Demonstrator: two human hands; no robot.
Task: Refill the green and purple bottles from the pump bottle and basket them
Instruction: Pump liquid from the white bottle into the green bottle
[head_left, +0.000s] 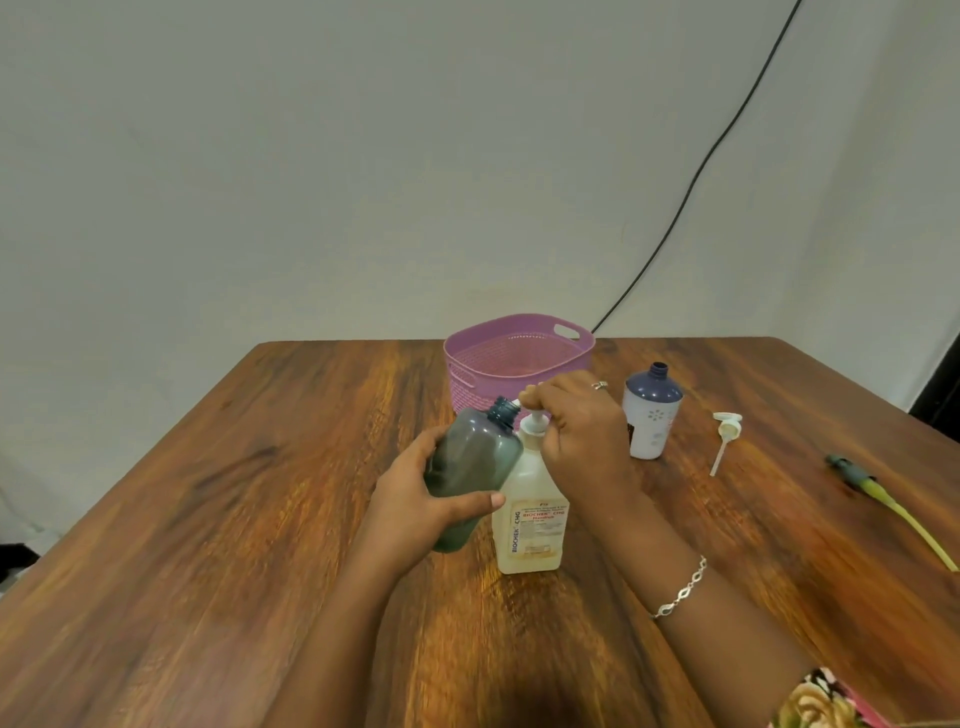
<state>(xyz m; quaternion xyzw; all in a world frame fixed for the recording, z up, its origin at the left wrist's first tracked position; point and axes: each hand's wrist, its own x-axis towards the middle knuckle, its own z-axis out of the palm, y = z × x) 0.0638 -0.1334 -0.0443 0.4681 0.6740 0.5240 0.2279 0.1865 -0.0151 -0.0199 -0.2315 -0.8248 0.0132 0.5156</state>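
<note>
Table (208, 519): wood-grain top, carrying all items listed.

Left hand (415, 499): grips the green bottle (472, 467) round its lower body. The fingers (483, 501) are curled about it, thumb laid across the near face. The bottle is held off the table, tilted, with its uncapped neck pointing up and to the right, just beside the spout of the pump bottle.

Pump bottle (530, 514): pale, labelled, standing upright on the table at centre, touching the green bottle's side.

Basket (514, 353): pink-purple, perforated, upright on the table behind both hands, near the far edge.

Right hand (576, 426): placed over the pump head. Its fingers are bent and bunched together on top of the plunger. How far the plunger is pressed cannot be told. A ring (599, 385) shows on one finger, a silver bracelet (680, 590) on the wrist, and a floral sleeve (821, 701) at the lower edge.

Purple bottle (652, 415): dark top, white lower body, uncapped, upright on the table just right of the right hand, outside the basket.

White pump cap (724, 434): lying flat on the table, right of the purple bottle, apart from it.

Green pump cap (883, 504) with yellow tube: lying near the table's right edge.

Black cable (701, 166): runs down the wall behind.
</note>
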